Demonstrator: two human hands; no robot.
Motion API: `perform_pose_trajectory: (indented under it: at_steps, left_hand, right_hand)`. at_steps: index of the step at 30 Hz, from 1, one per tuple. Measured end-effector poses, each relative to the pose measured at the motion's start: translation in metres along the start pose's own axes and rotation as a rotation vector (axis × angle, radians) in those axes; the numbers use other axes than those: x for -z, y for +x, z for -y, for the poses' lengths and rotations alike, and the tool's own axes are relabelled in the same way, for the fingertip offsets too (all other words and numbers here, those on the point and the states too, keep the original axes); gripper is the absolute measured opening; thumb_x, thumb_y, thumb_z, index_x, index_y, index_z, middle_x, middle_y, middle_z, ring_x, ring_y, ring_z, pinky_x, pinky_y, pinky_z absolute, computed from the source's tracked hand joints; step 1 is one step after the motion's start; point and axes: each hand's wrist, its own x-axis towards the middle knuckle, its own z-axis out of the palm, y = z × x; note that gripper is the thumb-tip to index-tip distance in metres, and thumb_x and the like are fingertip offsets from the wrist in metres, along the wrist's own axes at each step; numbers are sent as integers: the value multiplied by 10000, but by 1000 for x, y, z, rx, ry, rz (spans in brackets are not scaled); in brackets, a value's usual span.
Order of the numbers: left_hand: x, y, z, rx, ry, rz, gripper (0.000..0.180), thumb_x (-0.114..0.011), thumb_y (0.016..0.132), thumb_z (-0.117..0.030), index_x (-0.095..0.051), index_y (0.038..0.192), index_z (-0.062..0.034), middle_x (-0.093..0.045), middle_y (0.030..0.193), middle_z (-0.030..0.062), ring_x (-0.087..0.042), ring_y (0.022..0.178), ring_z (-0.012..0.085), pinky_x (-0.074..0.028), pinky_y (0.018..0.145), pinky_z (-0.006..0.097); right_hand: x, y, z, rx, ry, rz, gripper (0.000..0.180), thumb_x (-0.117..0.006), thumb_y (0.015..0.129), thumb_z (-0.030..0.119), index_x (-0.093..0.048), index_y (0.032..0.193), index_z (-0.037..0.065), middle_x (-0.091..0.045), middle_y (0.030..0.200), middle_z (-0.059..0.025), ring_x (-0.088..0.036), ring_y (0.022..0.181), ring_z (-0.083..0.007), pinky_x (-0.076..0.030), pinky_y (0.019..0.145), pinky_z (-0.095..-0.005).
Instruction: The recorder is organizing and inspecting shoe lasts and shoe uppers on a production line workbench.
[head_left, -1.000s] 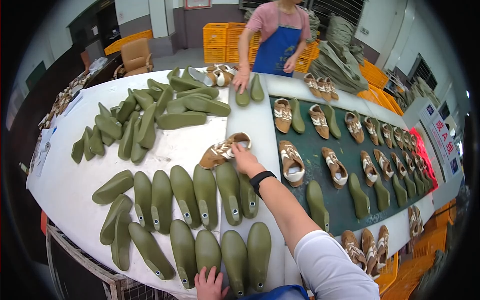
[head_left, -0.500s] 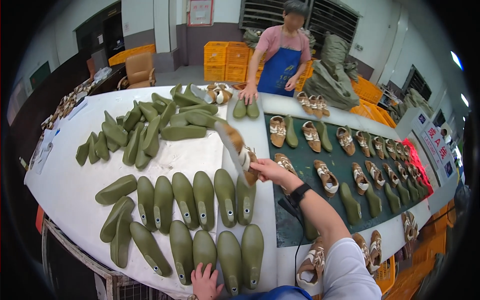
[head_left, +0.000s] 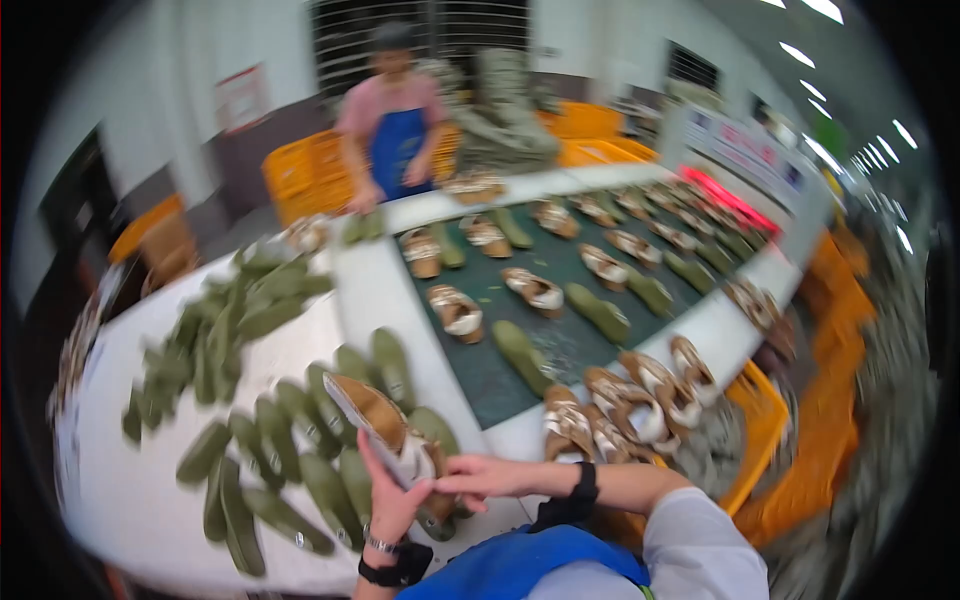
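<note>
Close to my body, a brown and white shoe (head_left: 372, 408) is held up at a slant, its toe pointing away to the left. My left hand (head_left: 390, 498) grips it from the left along the sole. At its near end, my right hand (head_left: 485, 477) has its fingers closed against the shoe; blur hides exactly what the fingertips pinch. Behind and under the shoe, several green shoe lasts (head_left: 325, 490) lie in rows on the white table (head_left: 120, 480).
A dark green conveyor belt (head_left: 455, 385) carries shoes and lasts in rows. More shoes (head_left: 640, 395) stand along its near edge, beside an orange crate (head_left: 755, 440). A heap of lasts (head_left: 215, 335) lies at left. Across the table, a person in a blue apron (head_left: 398, 150) touches two lasts.
The view has swung right. My right hand has brought the shoe from above the table to near my body. My left hand has left the last and now grips the shoe.
</note>
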Motion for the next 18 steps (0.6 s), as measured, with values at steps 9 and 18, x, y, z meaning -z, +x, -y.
perform_pose_trajectory:
  at_steps: [9,18]
  left_hand:
    - [-41,-38,9,184,-143,298,683,-612,760,-231,-269,1312,-20,-382,1285,152,-417,1149,286,-364,945,398]
    - [-36,-20,9,128,-99,331,582,-588,691,-48,-371,1221,52,-516,1123,135,-522,1012,230,-406,894,329]
  right_hand:
    - [-14,-56,-32,126,-435,61,410,-559,843,261,-364,1025,-50,-531,636,-104,-576,448,-192,-497,396,-310]
    - [-21,-72,-44,86,-252,85,353,-538,851,247,-416,1012,-42,-571,718,-124,-615,522,-222,-526,455,-307]
